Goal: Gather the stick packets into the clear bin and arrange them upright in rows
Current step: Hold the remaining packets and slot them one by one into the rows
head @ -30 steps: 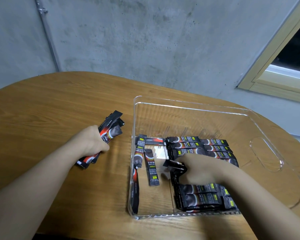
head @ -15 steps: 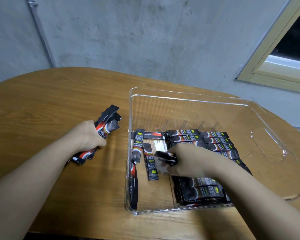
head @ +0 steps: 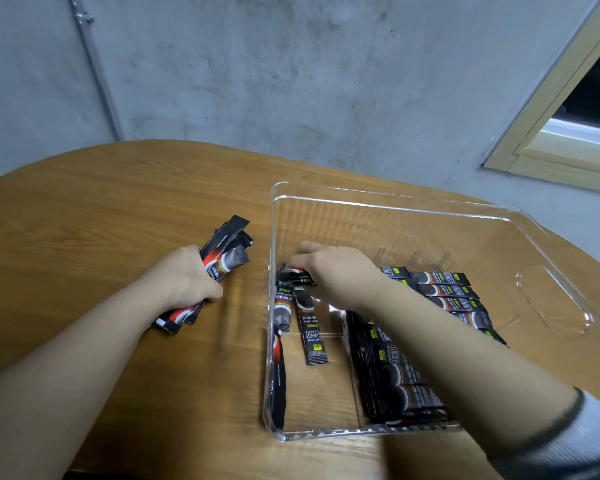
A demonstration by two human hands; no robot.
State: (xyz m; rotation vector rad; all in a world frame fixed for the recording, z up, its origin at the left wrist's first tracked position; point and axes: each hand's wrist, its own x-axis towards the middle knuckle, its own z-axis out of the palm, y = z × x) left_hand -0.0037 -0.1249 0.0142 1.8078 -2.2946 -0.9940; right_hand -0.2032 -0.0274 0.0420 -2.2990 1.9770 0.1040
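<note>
Left hand (head: pixel 184 282) on desk (head: pixel 84 202), grip closed round bundle of stick packets (head: pixel 222 261), outside clear bin (head: pixel 395 209). Right hand (head: pixel 333 271) inside bin at far-left corner, fingers pinching one packet (head: pixel 297 276) near wall. Rows of packets (head: pixel 447 292) fill bin's right side; loose packet (head: pixel 310 327) lies flat on bin floor, another leans on left wall (head: pixel 278 358)

Risks, judged: forearm crossing rows may topple them; placed packet may fall flat with nothing beside it; left bundle may fan out, slip
</note>
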